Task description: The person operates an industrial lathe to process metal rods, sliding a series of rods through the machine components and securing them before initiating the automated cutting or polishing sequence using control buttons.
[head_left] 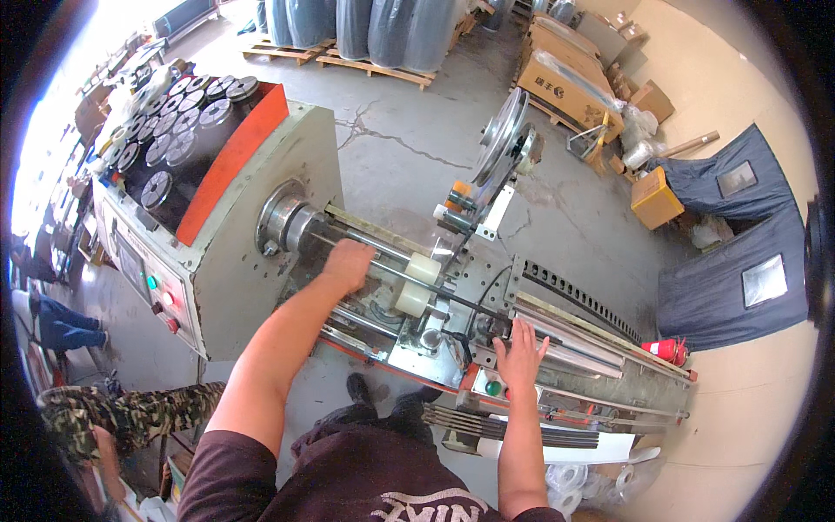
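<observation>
Seen from above: left hand (348, 264) closed around the dark rod (383, 261) running out of the round steel chuck (283, 222) of a beige machine housing (252, 287), fingers curled over the rod, tips hidden. Right hand (519, 352) laid flat, fingers spread, on the metal carriage bed (487, 304) just above a green push button (492, 388), not pressing it. Judging by this, rod seated in the chuck and passing between two white rollers (417, 283), setup under way, winding apparently not yet started; spoked wheel (503, 135) behind, pallets of wrapped rolls (374, 30) far back.
</observation>
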Available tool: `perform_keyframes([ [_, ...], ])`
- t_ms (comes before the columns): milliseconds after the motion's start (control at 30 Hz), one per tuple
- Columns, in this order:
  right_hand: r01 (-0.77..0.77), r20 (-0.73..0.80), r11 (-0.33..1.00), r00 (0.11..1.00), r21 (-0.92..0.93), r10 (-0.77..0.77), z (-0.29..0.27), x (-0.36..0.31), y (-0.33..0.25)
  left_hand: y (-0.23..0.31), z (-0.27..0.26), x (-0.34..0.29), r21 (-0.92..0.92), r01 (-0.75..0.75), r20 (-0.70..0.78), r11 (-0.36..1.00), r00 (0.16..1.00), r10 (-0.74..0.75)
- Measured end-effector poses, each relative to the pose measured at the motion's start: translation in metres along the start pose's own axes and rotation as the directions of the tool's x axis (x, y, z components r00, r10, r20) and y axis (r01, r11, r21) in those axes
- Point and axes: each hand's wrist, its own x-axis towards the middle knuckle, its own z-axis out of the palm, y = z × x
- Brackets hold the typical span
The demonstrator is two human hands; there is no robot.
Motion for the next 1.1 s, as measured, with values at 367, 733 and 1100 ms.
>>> perform_keyframes([
  [367,-0.044,0.018,0.997,0.999,-0.055,0.045,0.006,0.005,-0.009,-0.025,0.002,0.007,0.029,-0.059,0.082,0.998,0.995,0.057],
  [733,-0.050,0.045,0.999,0.998,-0.007,0.050,0.025,0.031,-0.067,0.043,0.019,0.034,-0.037,-0.171,0.092,0.985,0.980,0.174],
  [1100,0.010,0.016,1.000,1.000,0.012,-0.010,0.041,0.047,-0.127,0.013,0.012,0.038,-0.062,-0.159,0.139,0.985,0.976,0.166],
])
